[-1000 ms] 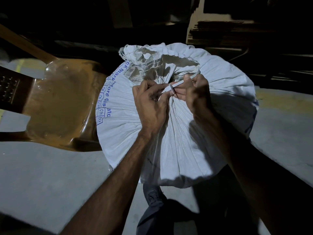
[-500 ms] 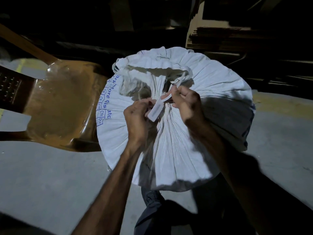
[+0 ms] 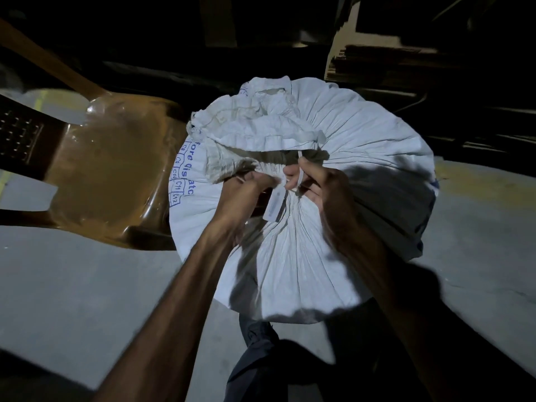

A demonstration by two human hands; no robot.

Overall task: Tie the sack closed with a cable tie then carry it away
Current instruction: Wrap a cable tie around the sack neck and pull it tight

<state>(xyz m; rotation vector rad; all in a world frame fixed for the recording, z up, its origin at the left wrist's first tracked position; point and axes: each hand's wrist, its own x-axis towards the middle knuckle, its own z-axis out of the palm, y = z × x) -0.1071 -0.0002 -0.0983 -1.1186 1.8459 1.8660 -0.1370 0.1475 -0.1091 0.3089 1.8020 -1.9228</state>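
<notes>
The white sack (image 3: 333,233) stands on the floor, right of a brown chair (image 3: 116,175). The left hand (image 3: 240,195) clamps the gathered neck; the right hand (image 3: 316,184) pinches the cable tie (image 3: 300,172). Pull the strap straight and hold the neck firm. Blue print reads "C11", "C12".

A grey concrete floor (image 3: 72,285) is lit near a brown plastic chair (image 3: 110,169), with stacked flat cardboard (image 3: 377,65) shadowed behind.

Both hands, left hand (image 3: 246,195) and right hand (image 3: 322,187), pinch the cable tie (image 3: 300,172) at the white sack's (image 3: 362,158) gathered neck.
</notes>
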